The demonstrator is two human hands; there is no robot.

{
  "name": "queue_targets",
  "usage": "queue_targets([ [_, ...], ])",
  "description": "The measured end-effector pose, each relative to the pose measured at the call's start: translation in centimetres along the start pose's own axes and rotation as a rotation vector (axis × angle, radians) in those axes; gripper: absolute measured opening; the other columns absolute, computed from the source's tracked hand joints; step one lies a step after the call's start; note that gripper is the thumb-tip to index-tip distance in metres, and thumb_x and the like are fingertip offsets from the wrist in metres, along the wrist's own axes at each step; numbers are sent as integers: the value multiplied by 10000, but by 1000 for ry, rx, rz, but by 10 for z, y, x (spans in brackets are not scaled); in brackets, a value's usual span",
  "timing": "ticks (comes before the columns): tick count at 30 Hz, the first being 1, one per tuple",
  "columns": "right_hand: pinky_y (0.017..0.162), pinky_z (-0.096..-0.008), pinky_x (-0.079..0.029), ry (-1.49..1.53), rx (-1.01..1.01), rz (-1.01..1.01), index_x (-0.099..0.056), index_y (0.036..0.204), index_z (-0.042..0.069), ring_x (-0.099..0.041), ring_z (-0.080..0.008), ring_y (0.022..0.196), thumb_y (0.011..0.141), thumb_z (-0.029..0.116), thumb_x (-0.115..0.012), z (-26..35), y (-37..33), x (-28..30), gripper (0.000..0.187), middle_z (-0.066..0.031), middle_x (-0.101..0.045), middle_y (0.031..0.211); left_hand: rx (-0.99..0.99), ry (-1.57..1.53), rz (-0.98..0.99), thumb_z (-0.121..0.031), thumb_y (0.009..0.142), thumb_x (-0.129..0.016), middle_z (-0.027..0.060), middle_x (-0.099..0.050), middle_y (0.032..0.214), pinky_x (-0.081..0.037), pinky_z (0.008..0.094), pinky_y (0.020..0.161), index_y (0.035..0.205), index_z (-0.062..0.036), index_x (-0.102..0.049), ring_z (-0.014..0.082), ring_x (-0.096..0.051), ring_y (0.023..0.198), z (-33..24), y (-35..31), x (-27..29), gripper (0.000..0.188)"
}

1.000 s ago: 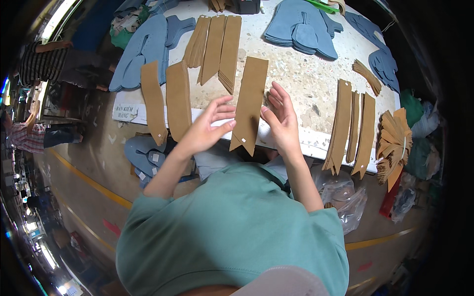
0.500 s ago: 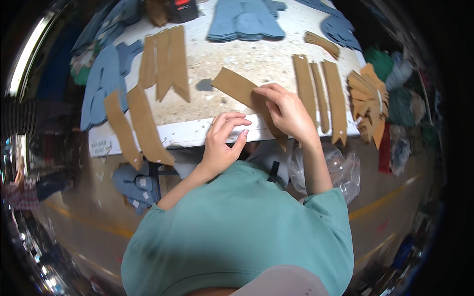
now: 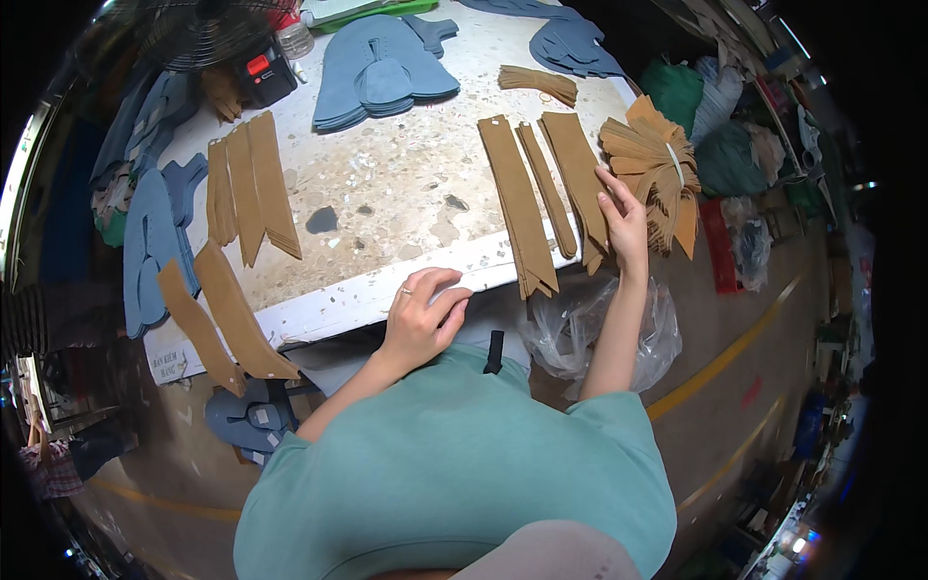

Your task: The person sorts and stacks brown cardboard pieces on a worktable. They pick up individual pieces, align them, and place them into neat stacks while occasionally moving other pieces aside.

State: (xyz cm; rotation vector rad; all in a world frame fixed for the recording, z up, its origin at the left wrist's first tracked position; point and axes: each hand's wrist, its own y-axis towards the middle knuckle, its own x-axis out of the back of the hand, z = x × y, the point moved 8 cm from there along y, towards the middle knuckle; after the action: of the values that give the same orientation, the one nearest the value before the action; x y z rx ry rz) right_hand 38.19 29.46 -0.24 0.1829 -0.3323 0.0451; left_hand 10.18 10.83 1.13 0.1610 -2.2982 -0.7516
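Note:
My right hand (image 3: 626, 224) is at the edge of a stack of brown leather-like strips (image 3: 572, 169) on the table's right side. Its index finger and thumb are apart, and the fingertips touch or nearly touch the strip edge. Left of that stack lie a narrow brown strip stack (image 3: 546, 193) and a wider one with a notched end (image 3: 515, 208). My left hand (image 3: 420, 317) rests at the table's front edge, fingers loosely bent, thumb apart, holding nothing.
Blue cut pieces (image 3: 387, 72) are stacked at the back, with more blue pieces (image 3: 150, 246) at the left. Brown strips (image 3: 253, 188) lie on the left side; two others (image 3: 232, 304) overhang the front edge. A tied brown bundle (image 3: 652, 164) sits right. Clear plastic (image 3: 657, 333) hangs below.
The brown strip under my right hand has left the middle of the table. My right hand has moved right to the strip stack. The view has shifted right; my left hand stays near the edge.

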Motion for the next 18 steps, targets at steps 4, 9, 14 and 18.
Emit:
queue_targets([
  [4,887,-242,-440,59,-5,-6,-600,1269,3,-569,-113,1001,902,1,-582,-5,1,2,368,-50,-621,1157,5,6,-1,-56,741,-723,62,-600,1066,-496,372,830,894,-84,-696,265,-592,1008,-2,1,0,158],
  [9,827,-324,-495,-429,80,-121,-661,1179,42,-633,-228,912,865,65,-636,24,-11,13,316,-104,-660,1057,12,0,21,-63,749,-719,64,-598,1079,-493,376,841,905,-86,-695,272,-584,1022,0,0,0,159],
  [14,901,-417,-474,-689,80,-172,-607,1248,55,-612,-355,995,778,247,-745,40,-44,4,526,-182,-634,1103,-11,20,16,-54,744,-707,78,-615,1057,-494,369,823,914,-81,-695,283,-591,986,-2,1,-1,173],
  [18,969,-426,-435,-716,89,-178,-570,1295,60,-554,-362,1112,741,303,-782,42,-53,-7,641,-180,-616,1137,-19,21,29,-55,743,-710,77,-615,1059,-494,370,827,912,-84,-697,281,-591,991,-3,1,-2,172],
])
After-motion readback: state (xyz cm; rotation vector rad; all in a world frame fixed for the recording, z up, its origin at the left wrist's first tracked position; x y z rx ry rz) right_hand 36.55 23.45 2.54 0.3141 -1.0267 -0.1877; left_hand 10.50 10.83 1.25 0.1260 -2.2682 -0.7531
